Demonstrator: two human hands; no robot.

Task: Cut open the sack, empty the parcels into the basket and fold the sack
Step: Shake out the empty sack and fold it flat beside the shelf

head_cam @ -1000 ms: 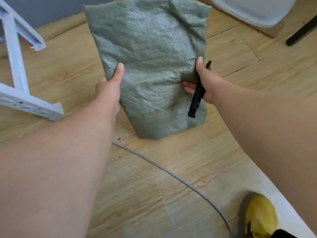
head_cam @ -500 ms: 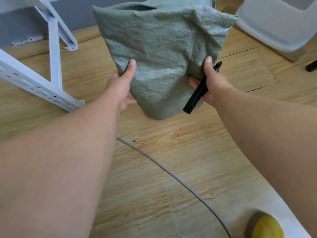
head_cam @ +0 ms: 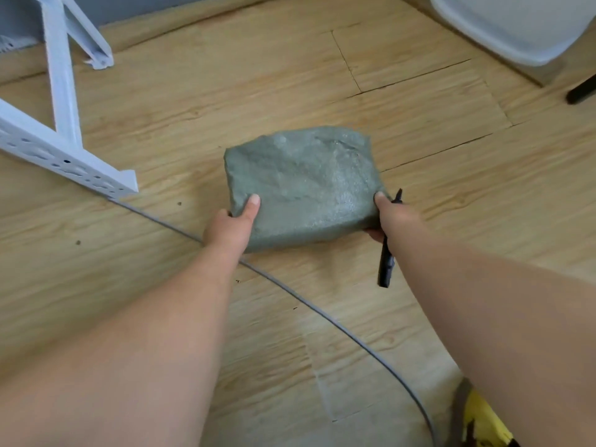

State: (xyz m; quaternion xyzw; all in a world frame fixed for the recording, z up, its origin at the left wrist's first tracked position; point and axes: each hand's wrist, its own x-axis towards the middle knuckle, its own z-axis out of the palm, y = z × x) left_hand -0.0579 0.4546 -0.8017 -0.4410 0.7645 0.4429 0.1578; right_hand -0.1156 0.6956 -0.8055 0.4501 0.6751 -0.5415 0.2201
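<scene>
- Sack (head_cam: 303,185) lies as a compact grey-green bundle low over the wooden floor (head_cam: 225,91), held at its two near corners; whether it rests on the boards or hangs just above them I cannot tell.
- No parcels show anywhere, and the bundle looks flat and limp, so I judge the cutting and emptying done and the folding well under way.
- Basket (head_cam: 516,24), if that is the white tub at top right, stands well apart from the sack; its inside is out of view.
- Left hand (head_cam: 230,225) pinches the near left corner, thumb on top, fingers hidden beneath.
- Right hand (head_cam: 395,221) pinches the near right corner likewise, and also holds the cutter (head_cam: 387,262) alongside.
- What seems left: a last fold or pressing flat, then setting the sack and cutter down.
</scene>
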